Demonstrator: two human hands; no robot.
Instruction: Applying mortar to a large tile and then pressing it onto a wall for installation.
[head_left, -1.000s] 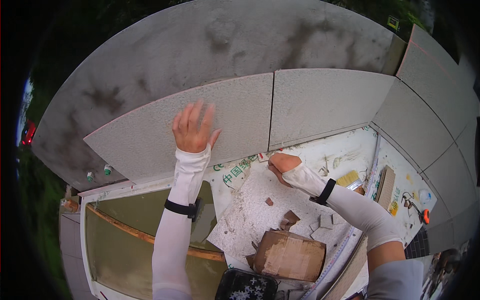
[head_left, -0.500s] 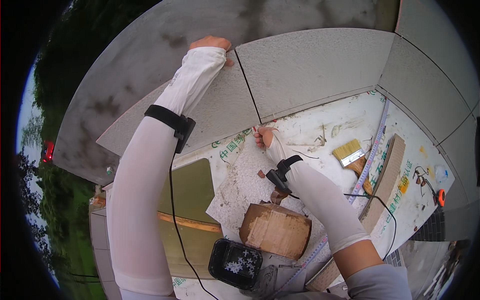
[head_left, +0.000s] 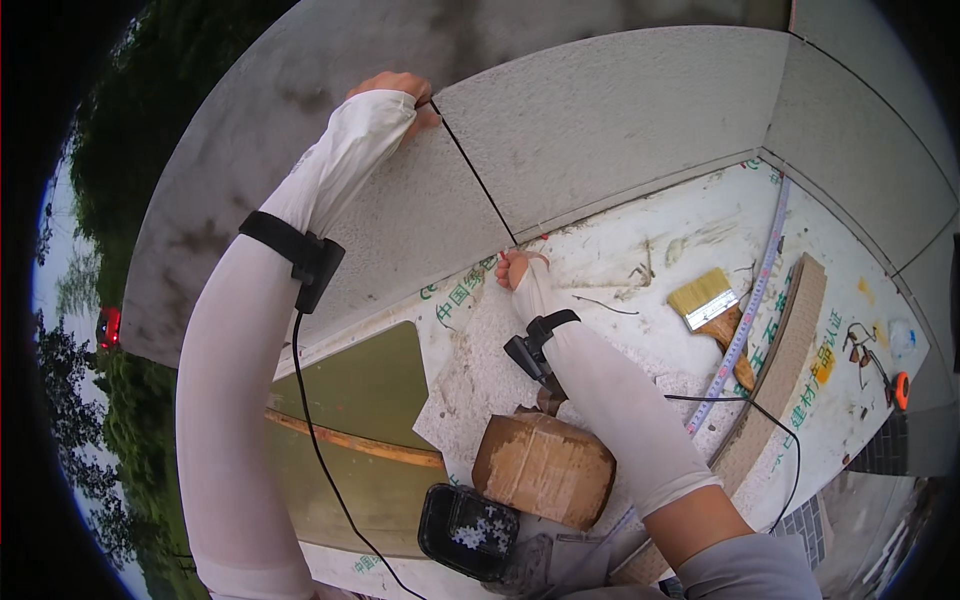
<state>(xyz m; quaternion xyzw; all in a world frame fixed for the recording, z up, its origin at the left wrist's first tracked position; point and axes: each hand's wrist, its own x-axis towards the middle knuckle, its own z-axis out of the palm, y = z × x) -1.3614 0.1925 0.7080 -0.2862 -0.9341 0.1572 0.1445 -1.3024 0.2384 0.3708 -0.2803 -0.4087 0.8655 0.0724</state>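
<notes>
My left hand is closed over the top edge of the left textured grey panel, at the dark joint beside the right panel. My right hand is curled at the bottom of that joint, where the panels meet the white board. What its fingers hold, if anything, is hidden. Both forearms wear white sleeves with black strapped devices and cables. Below my right hand lie a speckled sheet and a brown cardboard piece.
A wide paintbrush, measuring tape, curved strip and orange-handled tool lie at the right. A black tray of small white pieces is at the front. A greenish recess with a wooden strip is at the left.
My left hand has gone from spread on the panel to closed on its top edge. My right hand stays low at the joint, fingers more curled. The whole view has shifted.
</notes>
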